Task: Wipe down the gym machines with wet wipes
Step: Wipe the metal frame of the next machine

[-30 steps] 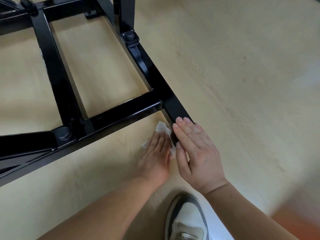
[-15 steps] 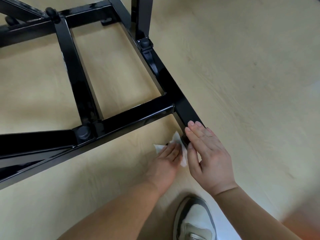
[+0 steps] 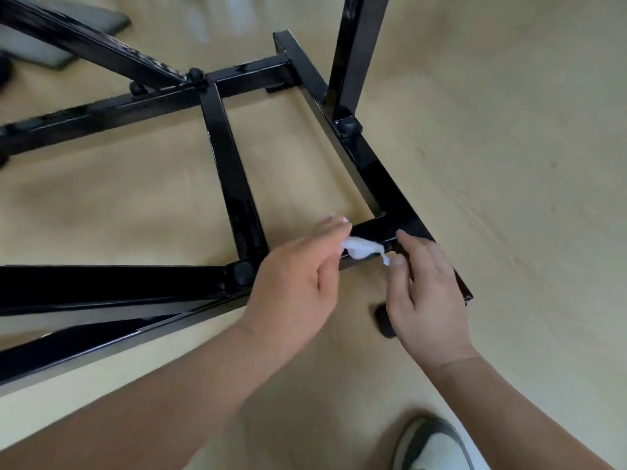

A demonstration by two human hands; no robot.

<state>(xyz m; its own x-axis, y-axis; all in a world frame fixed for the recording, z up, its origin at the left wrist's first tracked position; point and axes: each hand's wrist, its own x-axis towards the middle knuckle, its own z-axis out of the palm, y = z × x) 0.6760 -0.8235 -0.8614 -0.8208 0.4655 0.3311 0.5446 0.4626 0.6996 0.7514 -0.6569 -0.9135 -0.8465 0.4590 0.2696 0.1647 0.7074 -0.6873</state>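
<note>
Moved onto the crossbar (image 3: 370, 230), the crumpled white wipe (image 3: 361, 248) is pinched by left hand (image 3: 295, 279); right hand (image 3: 427, 300) loose-fingered beside.

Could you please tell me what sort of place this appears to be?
Probably a gym: a black square-tube machine frame with an upright post stands on a pale wood-look floor, and the left hand holds a wet wipe to it.
</note>
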